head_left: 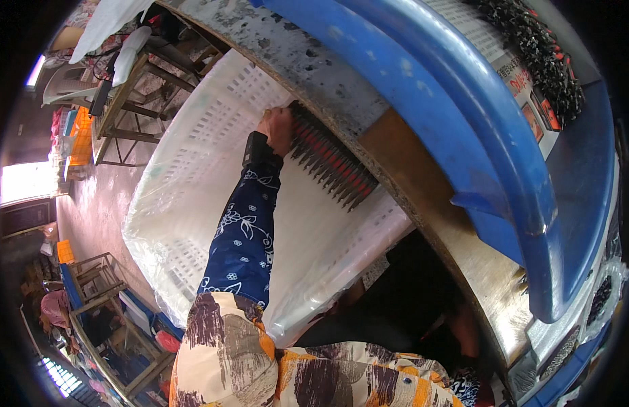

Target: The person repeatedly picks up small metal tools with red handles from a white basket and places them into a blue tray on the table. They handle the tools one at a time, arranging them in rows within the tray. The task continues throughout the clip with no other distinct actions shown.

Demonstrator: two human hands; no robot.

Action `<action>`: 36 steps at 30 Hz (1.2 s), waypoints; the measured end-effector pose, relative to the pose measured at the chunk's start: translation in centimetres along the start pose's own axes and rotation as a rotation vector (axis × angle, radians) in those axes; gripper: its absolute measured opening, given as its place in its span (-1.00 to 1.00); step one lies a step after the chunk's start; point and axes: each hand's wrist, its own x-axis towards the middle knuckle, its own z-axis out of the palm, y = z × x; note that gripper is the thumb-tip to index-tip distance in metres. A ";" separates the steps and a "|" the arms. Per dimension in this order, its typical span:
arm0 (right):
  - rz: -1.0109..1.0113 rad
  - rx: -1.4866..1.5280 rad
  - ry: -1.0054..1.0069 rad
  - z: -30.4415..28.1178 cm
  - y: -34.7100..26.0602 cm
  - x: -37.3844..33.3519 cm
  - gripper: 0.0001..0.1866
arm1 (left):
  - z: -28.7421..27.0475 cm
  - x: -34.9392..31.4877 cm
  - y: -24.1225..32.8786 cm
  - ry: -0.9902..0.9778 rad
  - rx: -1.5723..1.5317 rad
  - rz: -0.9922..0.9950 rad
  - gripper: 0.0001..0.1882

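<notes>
My left hand (276, 130), in a dark blue flowered sleeve with a black band at the wrist, reaches into a large white perforated basket (199, 169) lined with clear plastic. Its curled fingers hold the far end of a tight row of dark, thin, pointed pieces (331, 163) with red between them. The row lies along the basket's side, beside the table edge; what exactly the pieces are is too small to tell. At lower right, my right hand (465, 327) hangs low in shadow next to the table edge. Its fingers are hidden.
A worn metal-topped table (487, 271) curves along the right, carrying a big blue plastic tray (504, 136). In the tray, a pile of black and red pieces (541, 54) rests on printed paper. Wooden frames (128, 122) and orange crates (82, 136) stand at left.
</notes>
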 end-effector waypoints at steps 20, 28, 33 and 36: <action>-0.102 -0.098 0.052 1.4 3.6 0.9 -0.43 | 1.9 -1.5 0.7 0.095 0.075 0.010 -0.54; -0.130 -0.019 0.099 1.8 3.6 1.4 -0.45 | 1.5 -1.9 1.1 0.061 0.115 -0.007 -0.51; 0.055 0.074 -0.095 -0.2 0.3 1.0 -0.44 | 4.8 -3.7 0.2 -0.015 -0.171 -0.055 -0.42; -0.070 0.023 0.091 0.2 -0.1 0.4 -0.45 | 7.1 -4.5 -0.7 -0.081 -0.720 -0.132 -0.36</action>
